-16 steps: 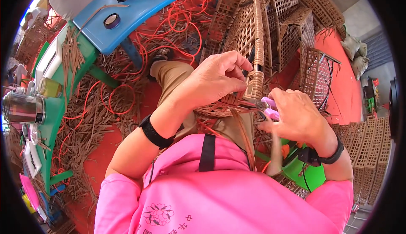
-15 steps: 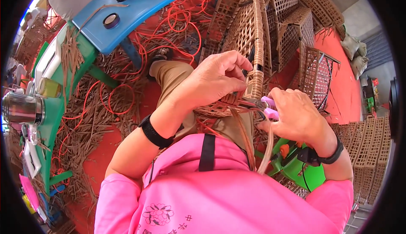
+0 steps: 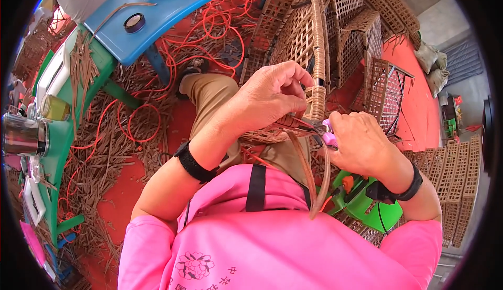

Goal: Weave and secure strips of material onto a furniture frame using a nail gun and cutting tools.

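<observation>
A woven basket (image 3: 316,44) with a thick wrapped rim stands tilted before me, its lower corner near my lap. My left hand (image 3: 275,93) lies beside that rim, thumb and fingers drawn together in a pinch; what they hold is hidden. Just below and to the right, my right hand (image 3: 359,140) grips purple-handled shears (image 3: 328,133), whose metal jaws point left under the rim's end, at the strips there. A long, pale brown strip (image 3: 325,177) loops down from this spot toward my shirt. The jaw tips are partly lost among the strips.
More woven baskets (image 3: 351,7) are stacked beyond, with others (image 3: 445,185) at right. A green stool (image 3: 380,214) is by my right forearm. Cut strips (image 3: 99,185) and an orange hose (image 3: 220,28) cover the floor at left. A tape roll (image 3: 134,23) sits on a blue table (image 3: 118,44).
The shears' handles have come closer together in my right hand, which has shifted slightly left. The dangling strip has swung into a curved loop. My left hand stays at the rim.
</observation>
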Motion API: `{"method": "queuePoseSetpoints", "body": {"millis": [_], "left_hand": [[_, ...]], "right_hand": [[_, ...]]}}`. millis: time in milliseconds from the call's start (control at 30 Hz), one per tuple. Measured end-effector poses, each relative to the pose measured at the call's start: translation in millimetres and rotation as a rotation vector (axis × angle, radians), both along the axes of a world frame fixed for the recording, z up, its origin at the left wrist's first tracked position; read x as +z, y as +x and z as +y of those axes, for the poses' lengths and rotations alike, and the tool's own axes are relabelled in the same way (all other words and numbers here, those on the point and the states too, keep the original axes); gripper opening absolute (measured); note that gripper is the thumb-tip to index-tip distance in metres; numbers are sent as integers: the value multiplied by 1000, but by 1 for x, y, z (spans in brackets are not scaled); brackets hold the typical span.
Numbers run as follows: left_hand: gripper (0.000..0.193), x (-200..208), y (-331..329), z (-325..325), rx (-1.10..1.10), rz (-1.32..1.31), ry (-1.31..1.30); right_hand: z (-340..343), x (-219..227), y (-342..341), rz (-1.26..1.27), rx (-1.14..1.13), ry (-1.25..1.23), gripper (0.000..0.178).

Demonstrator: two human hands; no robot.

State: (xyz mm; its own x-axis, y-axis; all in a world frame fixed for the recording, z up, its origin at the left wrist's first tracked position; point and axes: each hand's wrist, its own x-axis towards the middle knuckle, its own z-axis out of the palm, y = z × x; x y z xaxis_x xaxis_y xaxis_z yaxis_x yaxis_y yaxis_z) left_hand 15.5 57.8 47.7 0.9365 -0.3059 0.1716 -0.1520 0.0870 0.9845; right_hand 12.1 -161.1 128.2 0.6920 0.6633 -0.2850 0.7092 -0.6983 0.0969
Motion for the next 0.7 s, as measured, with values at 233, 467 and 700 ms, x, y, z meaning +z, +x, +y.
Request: {"method": "queuePoseSetpoints", "body": {"millis": [233, 467, 700], "left_hand": [[25, -5, -1, -3, 43, -45, 41], [20, -5, -1, -2, 228, -53, -84], [47, -1, -46, 22, 515, -773, 576]], "right_hand": [[-13, -15, -2, -89, 65, 112, 31], [-21, -12, 0, 50, -176, 173, 39], [-117, -90, -6, 313, -882, 1192, 37]]}}
